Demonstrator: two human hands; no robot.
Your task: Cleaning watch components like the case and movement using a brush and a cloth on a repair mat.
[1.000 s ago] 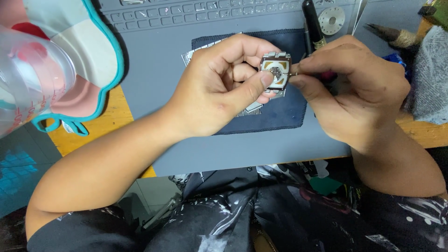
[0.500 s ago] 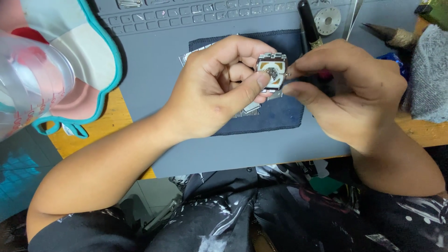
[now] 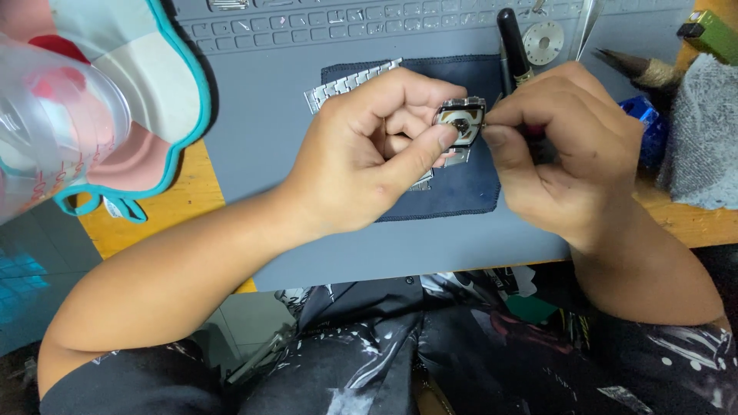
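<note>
The left hand (image 3: 377, 146) covers most of the metal watch bracelet (image 3: 350, 84); only link sections at the far left and near the dark cloth (image 3: 461, 184) show. The watch case (image 3: 460, 121) is too small to resolve its inner parts. The right hand (image 3: 565, 146) conceals the tool it pinches; its type cannot be determined. The clear plastic cup (image 3: 54, 131) at far left is blurred and cut off by the edge. The green object (image 3: 711, 31) is cropped at the right edge.

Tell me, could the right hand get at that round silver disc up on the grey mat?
Probably yes: the round silver disc lies uncovered just beyond the right hand, though that hand is now pinching at the watch case.
</note>
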